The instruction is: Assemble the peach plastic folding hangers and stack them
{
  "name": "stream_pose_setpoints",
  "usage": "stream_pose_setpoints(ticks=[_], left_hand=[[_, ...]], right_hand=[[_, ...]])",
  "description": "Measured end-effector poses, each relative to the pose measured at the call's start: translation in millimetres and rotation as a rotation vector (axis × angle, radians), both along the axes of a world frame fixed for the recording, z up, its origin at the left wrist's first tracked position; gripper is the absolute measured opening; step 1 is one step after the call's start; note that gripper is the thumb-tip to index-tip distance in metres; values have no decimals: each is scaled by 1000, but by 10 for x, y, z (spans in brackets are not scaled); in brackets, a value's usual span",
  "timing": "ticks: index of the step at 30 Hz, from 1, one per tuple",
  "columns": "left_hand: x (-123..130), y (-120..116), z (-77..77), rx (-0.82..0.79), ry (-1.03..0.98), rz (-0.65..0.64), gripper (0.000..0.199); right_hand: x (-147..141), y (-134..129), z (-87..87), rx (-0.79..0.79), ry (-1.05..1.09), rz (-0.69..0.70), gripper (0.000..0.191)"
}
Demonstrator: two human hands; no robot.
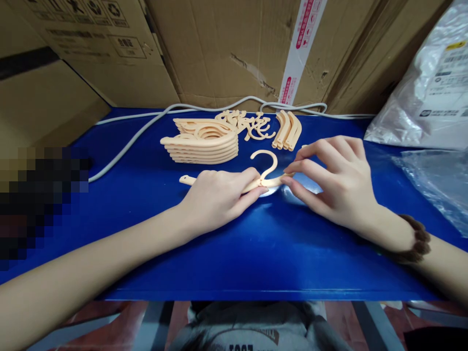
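A cream plastic hanger [269,168] with its hook pointing up is held just over the blue table, its two arms spread to either side. My left hand [215,197] wraps round its left arm, thumb and forefinger close to the joint under the hook; the arm's holed end sticks out past the knuckles. My right hand [332,180] pinches the right arm between thumb and fingertips, and part of that arm is hidden behind the fingers. Behind lie a stack of folded cream hangers [204,150], a heap of loose hooks [256,126] and several curved arm pieces [287,130].
Cardboard boxes [226,53] stand along the back of the blue table [234,263]. A white cable [127,148] runs across the rear and left. At right are a white plastic parcel [413,107] and a clear bag [438,180].
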State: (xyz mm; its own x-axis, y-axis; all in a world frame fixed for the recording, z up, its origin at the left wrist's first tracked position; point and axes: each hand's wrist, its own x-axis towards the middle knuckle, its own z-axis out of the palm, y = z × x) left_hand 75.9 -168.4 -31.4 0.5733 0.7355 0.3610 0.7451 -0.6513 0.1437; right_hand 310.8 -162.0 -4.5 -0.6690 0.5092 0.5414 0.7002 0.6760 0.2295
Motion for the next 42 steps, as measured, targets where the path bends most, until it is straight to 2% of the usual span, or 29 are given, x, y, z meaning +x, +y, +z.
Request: stream_pose_setpoints(ticks=[7, 16, 36, 42], left_hand=[[-7, -12, -12, 50, -28, 10, 27], [-3, -32, -32, 139, -14, -60, 30], [8, -53, -46, 159, 79, -114, 32], [0, -42, -68, 216, 71, -124, 32]], right_hand=[[-23, 3, -50, -28, -18, 77, 19], [-18, 34, -77, -47, -15, 82, 19], [-39, 38, -102, -130, 9, 96, 24], [-38, 31, -97, -143, 12, 99, 27]])
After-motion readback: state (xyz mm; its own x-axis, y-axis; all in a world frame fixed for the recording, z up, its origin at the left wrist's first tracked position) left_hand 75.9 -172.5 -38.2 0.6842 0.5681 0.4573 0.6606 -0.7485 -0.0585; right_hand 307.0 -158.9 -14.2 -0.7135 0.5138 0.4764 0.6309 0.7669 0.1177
